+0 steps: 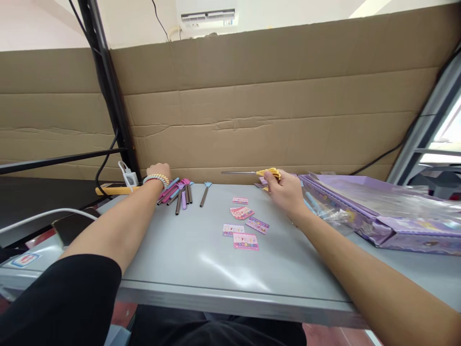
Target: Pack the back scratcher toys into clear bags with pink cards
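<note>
My right hand (285, 191) is closed around the yellow handles of a pair of scissors (268, 172), held above the table with the blades pointing left. At the back left, my left hand (158, 171) is curled, its fingertips out of sight; what it holds, if anything, is hidden. Just right of it lies a pile of stick-like items with hand-shaped ends (184, 192), in pink, purple and blue with dark metal tubes. One blue-ended stick (205, 194) lies apart. Mid-table are small printed cards: a pink fanned stack (242, 212), a purple card (257, 225) and a pink-purple card (246, 241).
A purple box (391, 230) with clear plastic over it stands on the right, beside clear bags (329, 211) with blue items. Cardboard (273, 105) walls off the back. At left are a black post (111, 96), a white charger (128, 176) and cables.
</note>
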Demonstrator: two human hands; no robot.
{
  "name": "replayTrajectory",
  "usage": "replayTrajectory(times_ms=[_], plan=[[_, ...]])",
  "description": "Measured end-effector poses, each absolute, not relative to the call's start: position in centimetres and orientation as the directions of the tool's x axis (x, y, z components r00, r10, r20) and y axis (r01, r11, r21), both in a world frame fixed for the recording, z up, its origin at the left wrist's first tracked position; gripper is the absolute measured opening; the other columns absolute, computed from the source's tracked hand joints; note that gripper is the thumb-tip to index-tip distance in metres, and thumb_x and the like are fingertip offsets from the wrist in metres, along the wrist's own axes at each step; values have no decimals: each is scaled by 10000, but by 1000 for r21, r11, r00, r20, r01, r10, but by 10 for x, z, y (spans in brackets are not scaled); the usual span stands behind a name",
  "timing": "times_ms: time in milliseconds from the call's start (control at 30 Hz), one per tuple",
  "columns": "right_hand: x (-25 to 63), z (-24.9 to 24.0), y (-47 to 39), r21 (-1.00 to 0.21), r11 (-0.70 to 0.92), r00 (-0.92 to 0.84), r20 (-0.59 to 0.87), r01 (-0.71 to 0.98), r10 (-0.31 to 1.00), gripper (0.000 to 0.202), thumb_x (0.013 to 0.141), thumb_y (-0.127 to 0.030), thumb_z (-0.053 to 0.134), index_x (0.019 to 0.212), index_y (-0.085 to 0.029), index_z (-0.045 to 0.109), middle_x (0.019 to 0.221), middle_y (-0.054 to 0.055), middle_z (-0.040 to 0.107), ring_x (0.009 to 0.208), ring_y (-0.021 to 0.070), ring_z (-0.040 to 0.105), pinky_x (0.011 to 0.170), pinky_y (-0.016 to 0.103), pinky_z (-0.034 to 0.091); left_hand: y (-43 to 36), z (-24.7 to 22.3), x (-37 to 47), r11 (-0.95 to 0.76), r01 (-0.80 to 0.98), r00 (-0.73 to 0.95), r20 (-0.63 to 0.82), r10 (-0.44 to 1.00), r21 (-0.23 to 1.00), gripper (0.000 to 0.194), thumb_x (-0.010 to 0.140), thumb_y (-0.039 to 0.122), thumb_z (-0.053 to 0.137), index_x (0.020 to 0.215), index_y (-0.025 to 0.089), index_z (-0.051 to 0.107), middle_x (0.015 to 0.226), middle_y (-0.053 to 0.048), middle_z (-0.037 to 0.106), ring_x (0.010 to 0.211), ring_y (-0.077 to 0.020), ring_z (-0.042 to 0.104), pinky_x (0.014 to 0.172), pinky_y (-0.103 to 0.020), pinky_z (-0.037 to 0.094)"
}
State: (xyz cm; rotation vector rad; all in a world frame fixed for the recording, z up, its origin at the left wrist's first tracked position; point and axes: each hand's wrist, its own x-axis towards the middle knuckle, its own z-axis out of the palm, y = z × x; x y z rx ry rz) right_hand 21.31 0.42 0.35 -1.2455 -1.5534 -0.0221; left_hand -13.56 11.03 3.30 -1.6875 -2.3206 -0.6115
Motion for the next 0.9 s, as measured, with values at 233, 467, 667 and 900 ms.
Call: replayTrajectory(times_ms=[233,467,667,900], plan=[[227,-5,9,-552,407,166,718,728,676,407,847,-504,374,585,-202,452,547,8,481,542,143,406,546,273,282,75,69,-73,48,964,-200,592,781,263,295,766,306,520,982,160,658,973,-157,658,933,-306,602,770,-387,450],[238,-4,5,-558,425,153,715,713,682,413,847,-517,385,633,-191,519,565,-10,472,549,133,398,560,269,290,31,23,-22,-353,923,128,742,658,154,332,894,365,364,961,170,624,916,-100,636,900,-220,571,792,-318,400],[238,2,-1,-547,475,80,709,689,701,405,845,-497,392,614,-186,509,530,-17,454,512,120,397,540,264,300,18,7,-6,-396,909,253,589,767,126,380,928,446,264,997,213,556,898,-84,639,853,-230,591,693,-308,394],[233,2,-3,-495,519,7,728,696,685,377,832,-443,422,556,-188,455,477,-15,456,465,107,391,487,245,287,19,2,-11,-271,949,199,357,913,164,478,895,557,214,932,228,558,890,-83,673,837,-253,629,651,-311,411]])
